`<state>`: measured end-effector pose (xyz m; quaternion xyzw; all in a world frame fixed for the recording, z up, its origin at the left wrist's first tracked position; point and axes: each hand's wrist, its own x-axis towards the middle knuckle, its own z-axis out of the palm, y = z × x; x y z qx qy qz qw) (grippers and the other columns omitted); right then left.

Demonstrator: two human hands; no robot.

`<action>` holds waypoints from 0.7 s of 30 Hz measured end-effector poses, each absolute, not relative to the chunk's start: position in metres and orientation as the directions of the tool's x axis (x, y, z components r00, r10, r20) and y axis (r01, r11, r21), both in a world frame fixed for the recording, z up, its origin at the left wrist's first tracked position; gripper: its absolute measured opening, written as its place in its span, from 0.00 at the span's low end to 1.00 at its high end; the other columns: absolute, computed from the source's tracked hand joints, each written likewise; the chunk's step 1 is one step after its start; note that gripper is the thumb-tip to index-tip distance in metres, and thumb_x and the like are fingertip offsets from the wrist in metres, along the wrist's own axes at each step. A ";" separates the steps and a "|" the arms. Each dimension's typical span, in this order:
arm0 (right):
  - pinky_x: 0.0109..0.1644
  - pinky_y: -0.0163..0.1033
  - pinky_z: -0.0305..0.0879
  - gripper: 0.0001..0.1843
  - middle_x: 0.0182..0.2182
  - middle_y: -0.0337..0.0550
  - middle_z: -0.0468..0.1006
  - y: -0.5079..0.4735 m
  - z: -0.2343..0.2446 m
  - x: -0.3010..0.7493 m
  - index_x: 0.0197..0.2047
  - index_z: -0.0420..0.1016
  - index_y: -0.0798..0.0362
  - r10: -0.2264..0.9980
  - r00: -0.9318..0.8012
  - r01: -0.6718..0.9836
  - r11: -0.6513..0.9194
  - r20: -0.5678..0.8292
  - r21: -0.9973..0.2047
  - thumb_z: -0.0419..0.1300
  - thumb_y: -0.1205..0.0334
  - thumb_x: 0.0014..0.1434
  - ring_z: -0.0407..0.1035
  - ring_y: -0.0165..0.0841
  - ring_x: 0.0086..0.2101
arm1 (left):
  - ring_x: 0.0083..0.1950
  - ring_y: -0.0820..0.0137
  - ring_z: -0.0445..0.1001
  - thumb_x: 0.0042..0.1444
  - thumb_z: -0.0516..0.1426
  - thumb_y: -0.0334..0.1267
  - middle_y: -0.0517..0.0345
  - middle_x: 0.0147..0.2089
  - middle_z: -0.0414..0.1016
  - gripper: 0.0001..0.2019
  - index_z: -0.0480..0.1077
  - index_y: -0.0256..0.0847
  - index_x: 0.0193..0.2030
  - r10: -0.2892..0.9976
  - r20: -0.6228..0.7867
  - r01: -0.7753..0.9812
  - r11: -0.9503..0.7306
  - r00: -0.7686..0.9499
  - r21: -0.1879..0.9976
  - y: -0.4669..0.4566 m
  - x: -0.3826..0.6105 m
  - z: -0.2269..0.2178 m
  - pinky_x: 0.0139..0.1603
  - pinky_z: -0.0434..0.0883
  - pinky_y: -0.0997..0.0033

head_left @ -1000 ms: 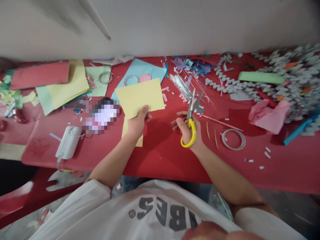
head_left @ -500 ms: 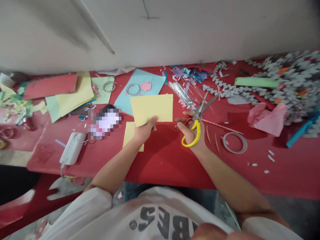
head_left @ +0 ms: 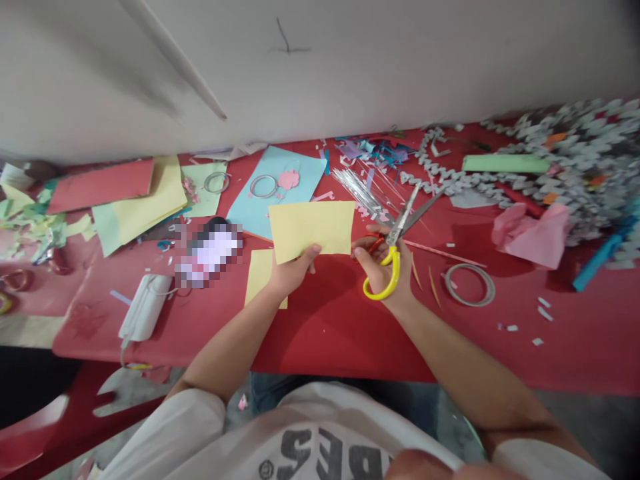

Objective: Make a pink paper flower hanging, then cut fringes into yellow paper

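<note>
My left hand (head_left: 293, 270) pinches the lower edge of a yellow paper sheet (head_left: 313, 227), thumb on top, holding it above the red table (head_left: 320, 320). My right hand (head_left: 383, 263) grips scissors (head_left: 400, 237) with yellow and red handles. Their blades are spread apart and point up and to the right, just off the sheet's right edge. A second yellow sheet (head_left: 261, 270) lies flat under my left wrist.
A light blue sheet (head_left: 280, 193) with a metal ring and a pink cutout lies behind. Coloured sheets are stacked at left (head_left: 140, 200). A white device (head_left: 143, 307), a tape ring (head_left: 469, 285), pink crumpled paper (head_left: 530, 230) and grey paper chains (head_left: 575, 153) surround the hands.
My left hand has carried the yellow sheet to the right, toward the scissors. The scissors have tilted to the right and their blades have spread wider.
</note>
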<state>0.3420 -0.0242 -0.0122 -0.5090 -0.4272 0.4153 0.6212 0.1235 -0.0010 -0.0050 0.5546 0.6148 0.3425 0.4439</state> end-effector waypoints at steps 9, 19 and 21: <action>0.45 0.48 0.77 0.26 0.37 0.39 0.86 -0.025 -0.016 0.342 0.60 0.75 0.45 0.956 0.273 -0.081 0.129 0.102 -0.988 0.73 0.57 0.60 0.82 0.37 0.35 | 0.31 0.68 0.76 0.67 0.64 0.63 0.59 0.23 0.76 0.32 0.70 0.46 0.17 0.982 -0.187 0.405 0.159 0.031 0.900 -0.001 0.123 -0.005 0.47 0.76 0.65; 0.40 0.45 0.77 0.27 0.32 0.35 0.82 -0.016 -0.023 0.348 0.56 0.77 0.46 0.983 0.181 -0.149 0.021 -0.007 -0.989 0.76 0.56 0.56 0.79 0.35 0.31 | 0.32 0.66 0.79 0.65 0.64 0.60 0.58 0.24 0.79 0.28 0.72 0.47 0.19 0.971 -0.229 0.384 0.184 0.075 0.905 0.000 0.121 -0.004 0.46 0.77 0.65; 0.40 0.45 0.77 0.26 0.32 0.35 0.81 -0.016 -0.024 0.349 0.56 0.77 0.46 0.987 0.160 -0.140 0.026 0.003 -0.990 0.77 0.55 0.56 0.79 0.35 0.31 | 0.32 0.66 0.79 0.64 0.64 0.61 0.58 0.25 0.79 0.27 0.73 0.47 0.19 0.968 -0.233 0.371 0.182 0.096 0.911 0.002 0.121 -0.002 0.46 0.78 0.65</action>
